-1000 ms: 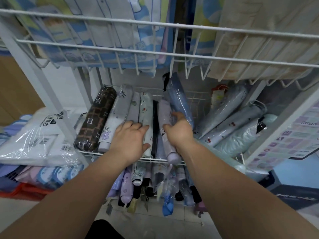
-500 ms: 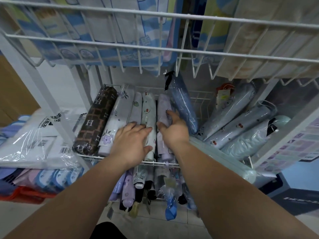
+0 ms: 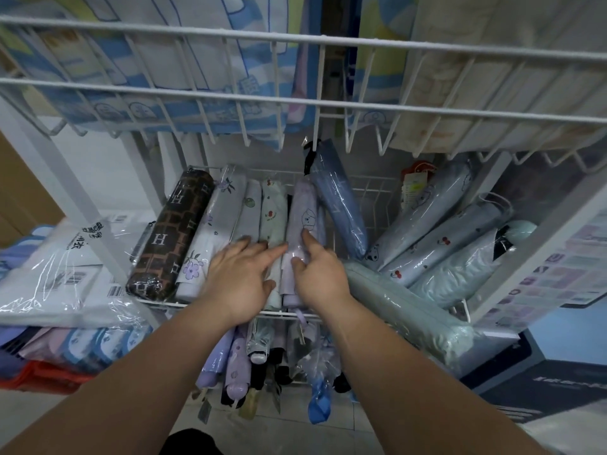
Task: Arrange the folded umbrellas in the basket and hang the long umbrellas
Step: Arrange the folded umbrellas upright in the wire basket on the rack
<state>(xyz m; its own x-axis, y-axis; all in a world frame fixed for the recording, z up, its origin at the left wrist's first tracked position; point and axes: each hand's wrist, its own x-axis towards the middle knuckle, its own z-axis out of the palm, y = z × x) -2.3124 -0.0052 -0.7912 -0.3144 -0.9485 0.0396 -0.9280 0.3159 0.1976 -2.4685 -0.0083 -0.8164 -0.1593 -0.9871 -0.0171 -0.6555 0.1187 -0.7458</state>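
Head camera: we saw the lilac umbrella (image 3: 303, 208) lying in the wire basket (image 3: 210, 305), in a row of folded ones, between the green umbrella (image 3: 272, 208) and the blue umbrella (image 3: 338, 198). Our right hand (image 3: 320, 277) held its near end with thumb and fingers curled round it, and our left hand (image 3: 239, 284) lay flat on the row just beside, fingers straight, holding nothing. A brown umbrella (image 3: 170, 234) ended the row on the left.

Folded umbrellas (image 3: 226, 221) are lying side by side in the left half of the wire basket (image 3: 374, 192); other umbrellas (image 3: 437, 238) are leaning in its right corner; lower umbrellas (image 3: 238, 366) are sitting below its front edge.
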